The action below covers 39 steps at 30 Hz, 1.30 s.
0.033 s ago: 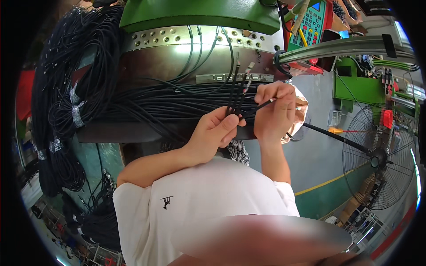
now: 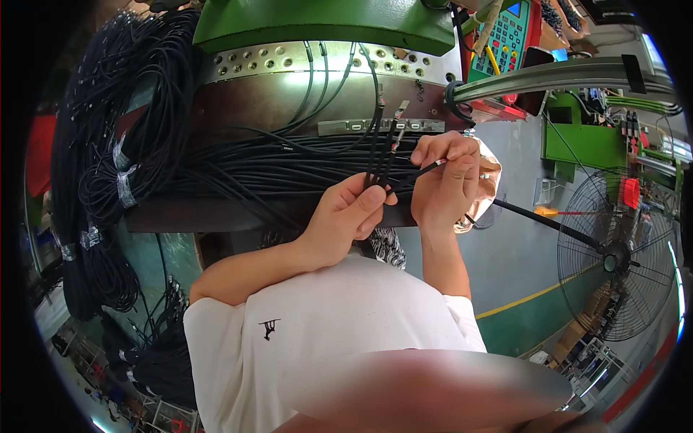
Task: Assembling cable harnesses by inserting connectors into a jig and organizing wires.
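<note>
So, the left hand (image 2: 354, 211) is closed around black cables (image 2: 373, 148) while the right hand (image 2: 446, 187) pinches one cable end (image 2: 437, 164).

Head-worn fisheye view, facing down, close above left hand (image 2: 348, 214) and right hand (image 2: 446, 189)

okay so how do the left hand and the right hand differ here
The left hand grips several black cables in a bunch; the right hand pinches one cable near its end. The left hand sits lower in the picture, the right hand higher. Both are bare, fingers closed.
</note>
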Available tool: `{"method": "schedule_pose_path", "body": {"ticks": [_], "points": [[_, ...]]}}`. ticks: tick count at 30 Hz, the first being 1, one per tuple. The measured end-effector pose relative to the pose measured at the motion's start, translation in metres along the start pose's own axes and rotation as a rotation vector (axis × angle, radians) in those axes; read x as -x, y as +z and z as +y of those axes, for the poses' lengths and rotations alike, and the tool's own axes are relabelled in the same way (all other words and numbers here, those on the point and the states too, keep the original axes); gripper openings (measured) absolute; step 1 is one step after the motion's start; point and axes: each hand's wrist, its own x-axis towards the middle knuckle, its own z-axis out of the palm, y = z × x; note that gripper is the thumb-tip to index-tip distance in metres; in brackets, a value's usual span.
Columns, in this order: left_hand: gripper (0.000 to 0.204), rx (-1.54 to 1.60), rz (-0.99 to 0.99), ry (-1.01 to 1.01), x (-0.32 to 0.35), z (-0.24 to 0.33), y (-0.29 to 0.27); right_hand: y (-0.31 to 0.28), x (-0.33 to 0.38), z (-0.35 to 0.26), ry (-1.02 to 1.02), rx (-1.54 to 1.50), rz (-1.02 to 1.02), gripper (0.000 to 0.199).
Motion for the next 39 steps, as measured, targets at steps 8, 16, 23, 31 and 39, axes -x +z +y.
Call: {"method": "schedule_pose_path", "body": {"ticks": [8,16,23,31,39], "points": [[0.025,0.056,0.119,0.042,0.005,-0.006,-0.021,-0.018,-0.007,-0.040,-0.454,1.165,-0.694,0.028],[0.023,-0.089,0.119,-0.059,0.010,0.002,-0.019,-0.014,-0.024,-0.034,-0.599,1.470,-0.977,0.023],[0.020,-0.273,0.125,-0.016,0.006,0.006,-0.027,-0.009,-0.006,-0.018,-0.472,1.330,-0.925,0.023],[0.019,-0.330,0.151,0.040,0.021,0.015,-0.020,-0.055,-0.050,-0.037,-0.662,1.467,-0.877,0.022],[0.019,-0.469,-0.138,-0.054,-0.001,0.021,-0.017,-0.066,-0.052,-0.025,-0.656,1.652,-0.885,0.024]]}}
